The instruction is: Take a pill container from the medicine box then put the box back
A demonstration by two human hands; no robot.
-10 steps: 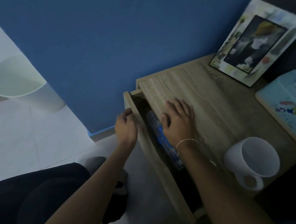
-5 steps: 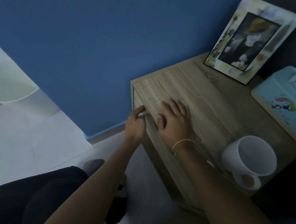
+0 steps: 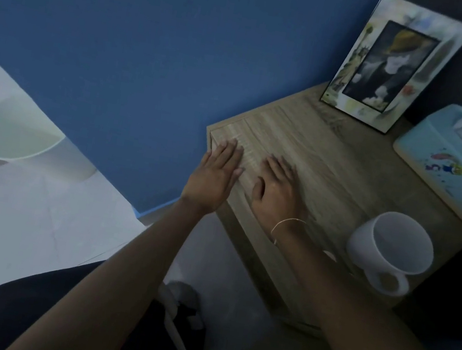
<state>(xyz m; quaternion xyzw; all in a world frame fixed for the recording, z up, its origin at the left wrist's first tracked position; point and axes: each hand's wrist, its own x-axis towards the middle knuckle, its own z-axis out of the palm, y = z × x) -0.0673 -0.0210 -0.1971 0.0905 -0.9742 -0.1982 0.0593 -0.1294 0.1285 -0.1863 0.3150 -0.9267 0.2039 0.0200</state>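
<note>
The wooden nightstand (image 3: 332, 160) stands against the blue wall with its drawer front (image 3: 248, 232) flush with the cabinet. My left hand (image 3: 214, 176) is flat and empty, fingers straight, at the cabinet's front left corner. My right hand (image 3: 279, 187), with a thin bracelet at the wrist, lies palm down on the top near the front edge, holding nothing. Neither the medicine box nor a pill container is visible.
On the nightstand top stand a picture frame (image 3: 393, 61) at the back, a light blue tissue box (image 3: 461, 163) at the right and a white mug (image 3: 390, 251) near the front right. A white bin (image 3: 18, 132) sits on the pale floor at left.
The drawer, open a second ago with a blue-and-clear box inside, is now shut. My left hand left the drawer edge and opened flat at the corner. My right hand stayed on top.
</note>
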